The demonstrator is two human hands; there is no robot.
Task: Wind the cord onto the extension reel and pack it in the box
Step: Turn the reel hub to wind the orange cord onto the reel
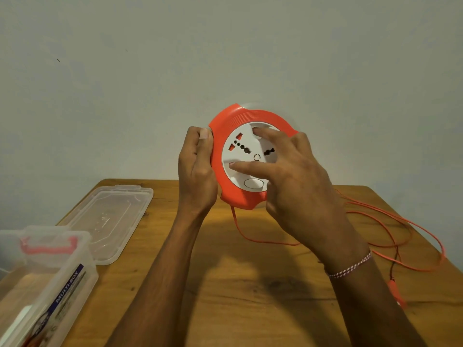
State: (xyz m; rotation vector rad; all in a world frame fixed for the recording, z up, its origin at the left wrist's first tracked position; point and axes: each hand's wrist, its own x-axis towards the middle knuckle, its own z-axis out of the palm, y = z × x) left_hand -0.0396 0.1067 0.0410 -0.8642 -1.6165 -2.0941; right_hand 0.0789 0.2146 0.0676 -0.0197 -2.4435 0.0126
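Note:
An orange extension reel (pixel 250 118) with a white socket face is held upright above the wooden table (pixel 225 284). My left hand (pixel 198 171) grips its left rim. My right hand (pixel 288 181) lies over the white face, with two fingers spread on it. A thin orange cord (pixel 390 216) drops from the reel's bottom edge and lies in loose loops on the table's right side. The cord ends in an orange plug (pixel 395 291) near the right edge. The clear plastic box (pixel 50 279) stands open at the lower left.
The box's clear lid (pixel 110 219) lies flat on the table behind the box. A pink handle shows on the box's near wall. A plain pale wall rises behind the table's far edge.

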